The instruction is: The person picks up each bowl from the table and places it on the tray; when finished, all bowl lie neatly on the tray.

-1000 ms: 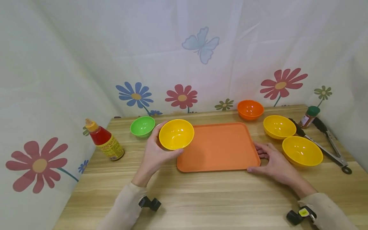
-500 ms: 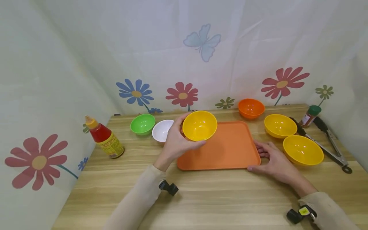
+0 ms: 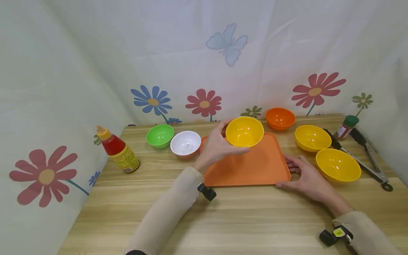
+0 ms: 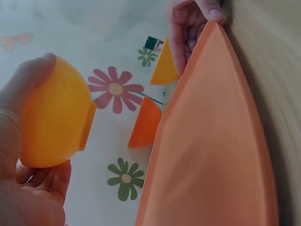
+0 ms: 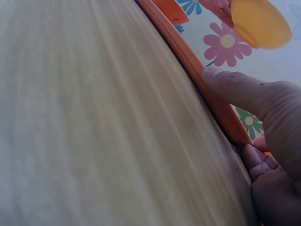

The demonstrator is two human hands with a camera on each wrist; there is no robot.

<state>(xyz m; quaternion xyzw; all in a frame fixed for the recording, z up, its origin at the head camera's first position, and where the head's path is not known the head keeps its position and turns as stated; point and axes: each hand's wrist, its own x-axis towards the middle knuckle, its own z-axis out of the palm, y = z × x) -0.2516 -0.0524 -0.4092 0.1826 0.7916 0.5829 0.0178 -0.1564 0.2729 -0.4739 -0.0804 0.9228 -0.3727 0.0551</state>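
- One yellow bowl (image 3: 244, 132) hangs in the air as I watch, lifted off the tray and showing above its far part in the head view.
- I see the left hand (image 3: 220, 144) gripping that bowl by its side, thumb nearest me, fingers curled round behind.
- Under it, the orange tray (image 3: 251, 171) lies flat on the tabletop (image 3: 242, 219).
- I see the right hand (image 3: 307, 179) pinching the tray's near right corner, thumb on the near rim, fingers bent against the right edge.
- Just left of the tray sits a white-lined bowl (image 3: 186, 142), then a green bowl (image 3: 160, 136) and a red squeeze bottle (image 3: 119, 151).
- Behind the tray's far right corner I have an orange bowl (image 3: 280, 119).
- Right of the tray are two more yellow bowls (image 3: 338, 165), tongs (image 3: 379, 175) and a green-capped jar (image 3: 346, 128).
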